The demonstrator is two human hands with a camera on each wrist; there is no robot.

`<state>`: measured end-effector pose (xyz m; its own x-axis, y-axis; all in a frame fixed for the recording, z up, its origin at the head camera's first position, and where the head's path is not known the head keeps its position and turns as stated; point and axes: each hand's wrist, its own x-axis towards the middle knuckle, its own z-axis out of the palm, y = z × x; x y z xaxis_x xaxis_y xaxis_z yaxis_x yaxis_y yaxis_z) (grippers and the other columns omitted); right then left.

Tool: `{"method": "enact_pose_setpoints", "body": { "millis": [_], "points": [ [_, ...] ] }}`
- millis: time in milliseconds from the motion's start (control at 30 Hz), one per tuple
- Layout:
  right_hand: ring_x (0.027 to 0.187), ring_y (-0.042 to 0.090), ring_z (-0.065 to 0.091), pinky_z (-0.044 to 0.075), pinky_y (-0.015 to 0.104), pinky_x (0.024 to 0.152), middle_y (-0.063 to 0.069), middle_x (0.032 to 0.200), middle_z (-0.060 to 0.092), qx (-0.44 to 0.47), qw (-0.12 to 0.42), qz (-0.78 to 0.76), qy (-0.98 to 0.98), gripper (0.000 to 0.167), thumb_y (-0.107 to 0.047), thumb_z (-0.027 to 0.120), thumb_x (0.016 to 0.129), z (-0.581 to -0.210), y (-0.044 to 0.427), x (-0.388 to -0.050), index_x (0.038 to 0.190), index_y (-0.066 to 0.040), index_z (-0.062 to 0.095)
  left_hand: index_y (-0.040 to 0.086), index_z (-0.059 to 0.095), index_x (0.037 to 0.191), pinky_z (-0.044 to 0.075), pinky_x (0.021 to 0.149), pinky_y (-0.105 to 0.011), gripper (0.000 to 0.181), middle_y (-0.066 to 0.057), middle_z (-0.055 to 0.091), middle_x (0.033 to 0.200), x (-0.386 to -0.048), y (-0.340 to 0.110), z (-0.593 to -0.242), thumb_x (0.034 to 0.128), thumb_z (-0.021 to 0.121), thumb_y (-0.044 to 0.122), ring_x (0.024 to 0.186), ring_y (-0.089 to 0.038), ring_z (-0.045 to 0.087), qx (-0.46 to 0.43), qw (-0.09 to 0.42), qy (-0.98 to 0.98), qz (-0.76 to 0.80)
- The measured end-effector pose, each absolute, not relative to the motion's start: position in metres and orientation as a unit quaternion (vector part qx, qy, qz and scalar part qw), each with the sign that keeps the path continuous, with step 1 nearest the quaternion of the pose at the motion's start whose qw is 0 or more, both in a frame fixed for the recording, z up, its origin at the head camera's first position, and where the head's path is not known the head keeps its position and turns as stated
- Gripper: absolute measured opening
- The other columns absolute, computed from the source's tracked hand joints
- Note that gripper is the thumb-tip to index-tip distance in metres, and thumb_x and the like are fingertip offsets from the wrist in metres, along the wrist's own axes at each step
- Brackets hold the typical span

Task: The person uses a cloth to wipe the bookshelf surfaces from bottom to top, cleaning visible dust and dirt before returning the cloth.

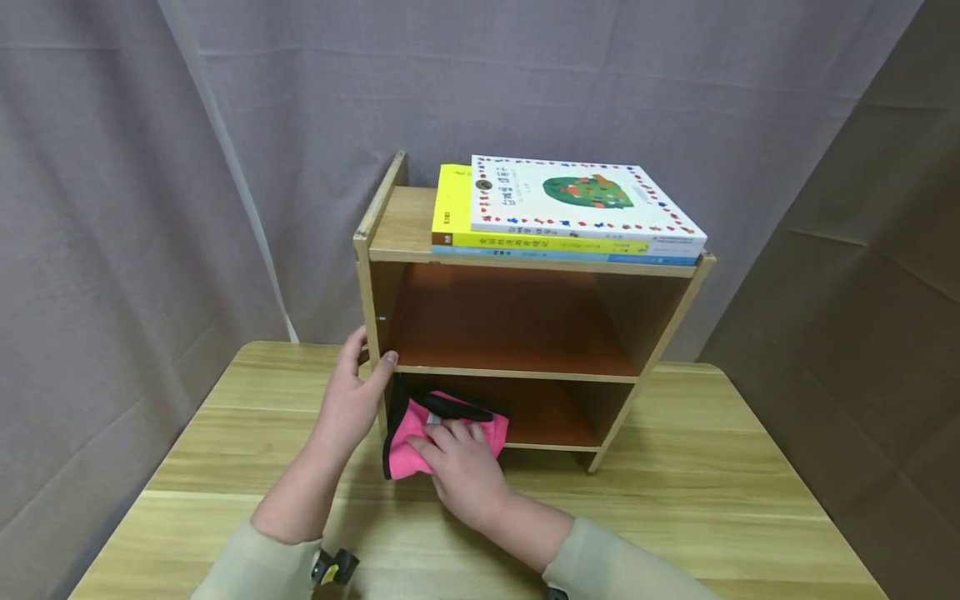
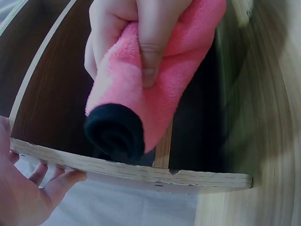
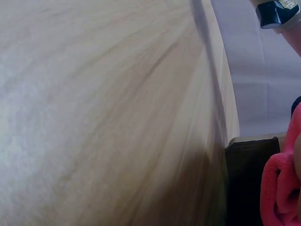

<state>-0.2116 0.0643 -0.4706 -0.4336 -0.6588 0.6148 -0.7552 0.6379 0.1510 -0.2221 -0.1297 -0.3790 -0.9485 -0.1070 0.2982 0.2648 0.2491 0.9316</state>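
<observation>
The pink cloth [image 1: 408, 443] with black edging is at the left end of the lower compartment of the wooden shelf unit [image 1: 517, 373], partly inside and partly in front of the bottom board. The right hand [image 1: 468, 473] pinches it, with the thumb on 1 side and the fingers on the other. The left hand [image 1: 351, 404] grips the left side panel [image 1: 364, 287]: its thumb lies on the front edge, its other fingers at the outer face, a little apart.

In my judgement, the shelf unit could slide or tilt on the worktop [image 1: 720, 492] if the right hand pushes hard and the left hand holds weakly. Then the books on the top could slip, because they are only stacked loosely. The loose black edging could also catch on the board edge, and the right knuckles could knock the middle board, since the compartment is low.

I count 2 hands, 1 cloth, 1 shelf unit with 3 boards and 2 open compartments, and 3 books: 1 white [image 1: 585, 196], 1 yellow [image 1: 452, 208] under it, and 1 blue [image 1: 525, 253] at the bottom. The worktop is 1.
</observation>
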Motion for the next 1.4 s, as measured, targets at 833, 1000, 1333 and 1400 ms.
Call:
{"method": "enact_pose_setpoints", "body": {
  "millis": [833,1000,1333,1400],
  "points": [
    [0.102,0.017,0.055,0.045,0.033,0.077,-0.004,0.114,0.061,0.444,0.317,0.025,-0.838,0.038,-0.017,0.072,0.084,-0.465,0.046,-0.202,0.122,-0.022,0.069,0.024,0.043,0.145,0.046,0.098,-0.053,0.049,-0.007,0.044,0.142,-0.221,-0.130,-0.377,0.0996,0.060,0.030,0.130,-0.031,0.043,-0.060,0.153,-0.777,-0.608],
    [0.098,0.016,0.054,0.044,0.032,0.076,-0.006,0.112,0.061,0.433,0.312,-0.009,-0.846,0.033,-0.019,0.069,0.089,-0.465,0.038,-0.201,0.121,-0.024,0.070,0.025,0.042,0.145,0.044,0.099,-0.054,0.049,-0.007,0.044,0.143,-0.221,-0.129,-0.376,0.0998,0.059,0.031,0.131,-0.031,0.042,-0.061,0.151,-0.778,-0.607],
    [0.099,0.017,0.050,0.043,0.031,0.075,-0.006,0.112,0.058,0.425,0.310,-0.074,-0.848,0.032,-0.023,0.055,0.096,-0.467,0.030,-0.198,0.124,-0.026,0.069,0.026,0.043,0.145,0.044,0.099,-0.053,0.048,-0.007,0.045,0.142,-0.220,-0.130,-0.376,0.0996,0.060,0.032,0.130,-0.031,0.042,-0.056,0.149,-0.776,-0.610],
    [0.099,0.017,0.050,0.042,0.031,0.074,-0.006,0.113,0.057,0.424,0.309,-0.084,-0.847,0.033,-0.024,0.054,0.096,-0.467,0.029,-0.197,0.125,-0.027,0.069,0.026,0.043,0.145,0.044,0.099,-0.053,0.048,-0.007,0.045,0.142,-0.220,-0.130,-0.376,0.0996,0.060,0.032,0.130,-0.030,0.042,-0.056,0.149,-0.775,-0.611]
  ]
}}
